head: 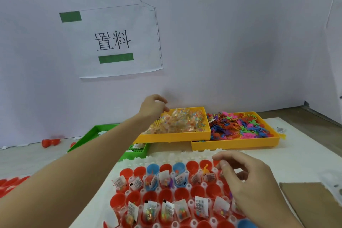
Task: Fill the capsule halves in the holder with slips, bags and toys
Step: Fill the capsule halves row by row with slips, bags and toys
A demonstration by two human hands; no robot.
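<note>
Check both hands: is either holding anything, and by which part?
Left hand reaches over the bag tray; its grip cannot be told. Right hand holds nothing visible.

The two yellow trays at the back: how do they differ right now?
The left yellow tray holds small clear bags of coloured bits; the right yellow tray holds loose multicoloured rubbery toys. The left hand reaches over the left tray's far corner; no hand is at the right tray. The left tray's edge overlaps the right tray's. Both are shallow, rectangular and well filled.
</note>
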